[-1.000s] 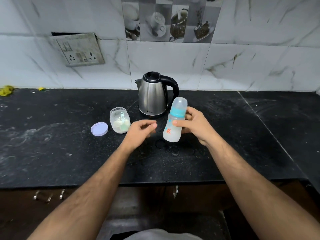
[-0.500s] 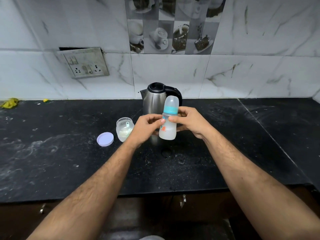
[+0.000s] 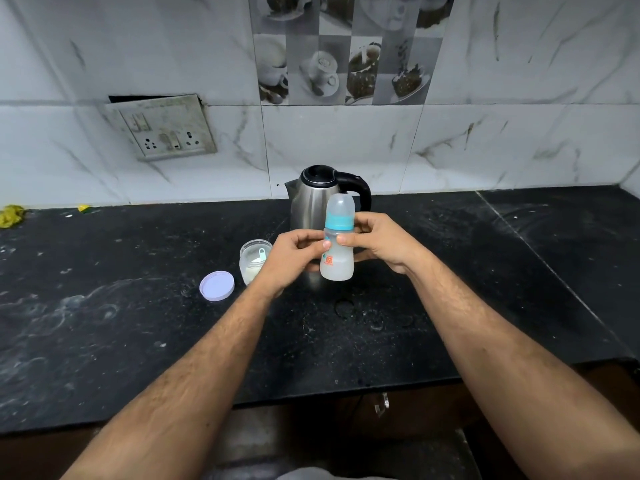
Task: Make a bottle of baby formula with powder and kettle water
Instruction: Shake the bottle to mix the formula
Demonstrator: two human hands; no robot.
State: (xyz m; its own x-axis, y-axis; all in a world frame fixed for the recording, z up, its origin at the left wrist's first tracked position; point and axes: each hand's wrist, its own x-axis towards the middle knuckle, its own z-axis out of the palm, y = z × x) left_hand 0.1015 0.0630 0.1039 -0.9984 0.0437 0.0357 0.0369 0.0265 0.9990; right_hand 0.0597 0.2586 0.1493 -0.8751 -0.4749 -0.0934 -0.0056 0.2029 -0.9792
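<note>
I hold a baby bottle [image 3: 337, 263] upright above the black counter [image 3: 121, 323], with a teal collar, a clear cap and cloudy white liquid in its lower part. My left hand [image 3: 291, 259] grips its body from the left. My right hand [image 3: 379, 242] grips it from the right, thumb on the front. Right behind the bottle stands a steel kettle [image 3: 311, 199] with a black handle and lid. An open powder jar [image 3: 254, 259] with a small scoop inside sits left of my left hand, partly hidden by it.
The jar's lilac lid [image 3: 217, 285] lies flat on the counter left of the jar. A switch and socket plate [image 3: 162, 131] is on the tiled wall. Yellow scraps [image 3: 12, 215] lie at the far left. Wet ring marks [image 3: 344, 306] show below the bottle.
My left hand moved right and took hold of the bottle, which my right hand held alone a second ago. The bottle went from tilted to upright, in front of the kettle.
</note>
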